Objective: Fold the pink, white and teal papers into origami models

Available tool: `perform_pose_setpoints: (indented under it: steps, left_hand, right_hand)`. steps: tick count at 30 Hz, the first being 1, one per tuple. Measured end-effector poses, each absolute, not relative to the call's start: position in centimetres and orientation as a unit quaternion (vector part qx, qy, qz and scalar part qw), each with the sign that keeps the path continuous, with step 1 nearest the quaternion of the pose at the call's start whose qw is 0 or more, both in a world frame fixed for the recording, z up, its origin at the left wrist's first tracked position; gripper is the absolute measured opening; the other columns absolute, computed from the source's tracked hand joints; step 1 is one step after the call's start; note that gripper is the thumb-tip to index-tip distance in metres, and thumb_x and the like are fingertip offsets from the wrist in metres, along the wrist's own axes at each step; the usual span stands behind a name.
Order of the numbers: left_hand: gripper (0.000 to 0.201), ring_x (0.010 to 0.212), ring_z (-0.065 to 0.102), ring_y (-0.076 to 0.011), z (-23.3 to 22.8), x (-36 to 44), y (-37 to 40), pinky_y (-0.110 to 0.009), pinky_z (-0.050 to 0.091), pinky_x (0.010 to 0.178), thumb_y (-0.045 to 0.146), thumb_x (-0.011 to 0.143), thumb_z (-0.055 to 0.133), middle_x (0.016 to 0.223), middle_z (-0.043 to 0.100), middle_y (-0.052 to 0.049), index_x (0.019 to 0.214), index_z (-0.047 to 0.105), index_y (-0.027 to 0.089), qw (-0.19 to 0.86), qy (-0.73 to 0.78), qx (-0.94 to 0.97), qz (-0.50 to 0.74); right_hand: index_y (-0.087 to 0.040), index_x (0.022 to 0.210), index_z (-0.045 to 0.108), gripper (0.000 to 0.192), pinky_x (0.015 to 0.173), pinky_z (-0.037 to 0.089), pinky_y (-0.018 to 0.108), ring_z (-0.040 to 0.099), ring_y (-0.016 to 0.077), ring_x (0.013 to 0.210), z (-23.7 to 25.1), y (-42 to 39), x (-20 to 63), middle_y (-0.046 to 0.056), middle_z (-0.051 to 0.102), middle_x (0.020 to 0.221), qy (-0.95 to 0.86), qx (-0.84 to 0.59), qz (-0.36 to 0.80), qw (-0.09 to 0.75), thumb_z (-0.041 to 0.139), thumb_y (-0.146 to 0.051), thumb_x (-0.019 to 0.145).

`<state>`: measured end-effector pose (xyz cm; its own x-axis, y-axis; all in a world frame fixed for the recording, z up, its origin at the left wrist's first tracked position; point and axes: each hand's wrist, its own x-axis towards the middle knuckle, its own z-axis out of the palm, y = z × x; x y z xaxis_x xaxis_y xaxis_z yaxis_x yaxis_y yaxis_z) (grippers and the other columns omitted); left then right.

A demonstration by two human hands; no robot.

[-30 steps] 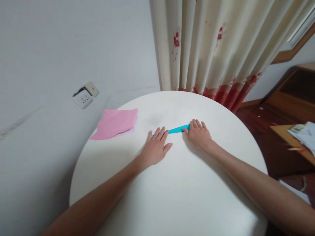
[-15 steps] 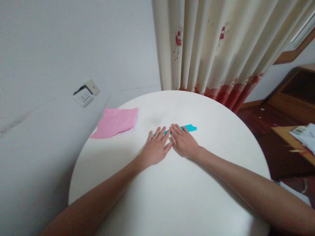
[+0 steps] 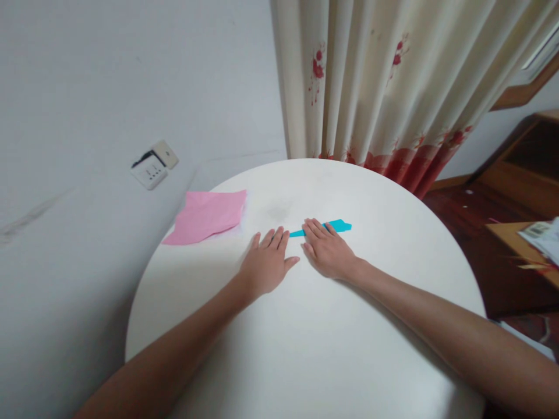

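A narrow folded strip of blue paper [image 3: 337, 226] lies on the round white table [image 3: 305, 349], slanting up to the right. My right hand [image 3: 326, 251] lies flat on its middle, fingers pressing it down, and the strip's right end sticks out past the fingertips. My left hand [image 3: 266, 261] rests flat just left of it, fingertips over the strip's left tip. A short bit of blue shows between the two hands. Both hands press and neither grips.
A pink sheet of paper [image 3: 207, 214] lies at the table's far left edge, by the grey wall. A wall socket [image 3: 152, 167] sits on that wall. A cream curtain with red flowers [image 3: 384, 87] hangs behind the table. Wooden furniture [image 3: 519, 244] stands at right.
My right hand slid left along the blue strip from its right end to its middle, exposing the right end. My left hand then drew back slightly left, opening a small gap between the hands.
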<state>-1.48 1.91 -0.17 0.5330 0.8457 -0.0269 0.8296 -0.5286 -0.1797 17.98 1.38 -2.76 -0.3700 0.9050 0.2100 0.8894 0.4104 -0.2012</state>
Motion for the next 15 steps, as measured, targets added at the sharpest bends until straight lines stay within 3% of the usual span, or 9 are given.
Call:
perform_pose_setpoints:
  steps: [6,9,15]
  left_hand:
    - [0.071,0.147,0.029,-0.0366,0.3,-2.3,2.1,-0.054,0.023,0.118,0.051,0.100,0.038,0.152,0.037,-0.028,0.145,0.042,-0.004,0.080,-0.518,-0.847,0.091]
    - [0.070,0.147,0.027,-0.0397,0.0,-1.7,2.3,-0.053,0.023,0.118,0.045,0.099,0.040,0.151,0.036,-0.033,0.143,0.040,-0.010,0.097,-0.560,-0.821,0.048]
    - [0.057,0.152,0.017,-0.0286,-1.7,-0.2,2.8,-0.050,0.019,0.122,0.031,0.102,0.030,0.162,0.025,-0.017,0.153,0.029,0.005,0.076,-0.464,-0.881,-0.046]
  right_hand:
    - [-0.005,0.151,0.035,0.058,0.120,0.022,0.049,0.024,0.0279,0.150,-3.0,1.4,17.9,0.017,0.030,0.160,-0.826,-0.545,0.024,0.143,0.027,-0.037,0.104]
    - [-0.005,0.152,0.035,0.058,0.120,0.022,0.049,0.024,0.0279,0.150,-3.0,1.4,17.9,0.017,0.030,0.160,-0.825,-0.546,0.024,0.143,0.028,-0.036,0.103]
    - [-0.004,0.151,0.036,0.057,0.121,0.022,0.049,0.025,0.0273,0.149,-2.9,1.5,18.0,0.017,0.031,0.159,-0.828,-0.541,0.021,0.145,0.028,-0.033,0.103]
